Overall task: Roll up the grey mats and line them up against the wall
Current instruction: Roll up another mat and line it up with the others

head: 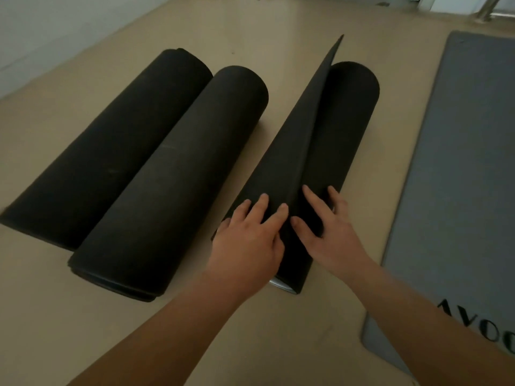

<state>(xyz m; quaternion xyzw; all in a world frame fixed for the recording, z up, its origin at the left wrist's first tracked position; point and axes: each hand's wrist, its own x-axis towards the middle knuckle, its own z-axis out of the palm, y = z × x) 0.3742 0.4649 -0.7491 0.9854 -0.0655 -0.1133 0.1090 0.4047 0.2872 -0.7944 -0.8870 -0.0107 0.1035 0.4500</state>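
Note:
Three dark rolled mats lie side by side on the beige floor. The left roll (111, 146) and the middle roll (178, 179) are fully wound. The right roll (348, 118) has a loose end flap (295, 146) standing up along its length. My left hand (248, 238) rests on the near part of that flap with fingers spread flat. My right hand (326, 232) presses on the roll just beside the flap, fingers fairly straight. A flat grey mat (457, 174) with dark lettering lies unrolled at the right.
A pale wall (41, 29) runs along the upper left, beyond the left roll. Metal legs (490, 9) stand at the top right corner. Beige floor (55, 316) stretches in front of the rolls.

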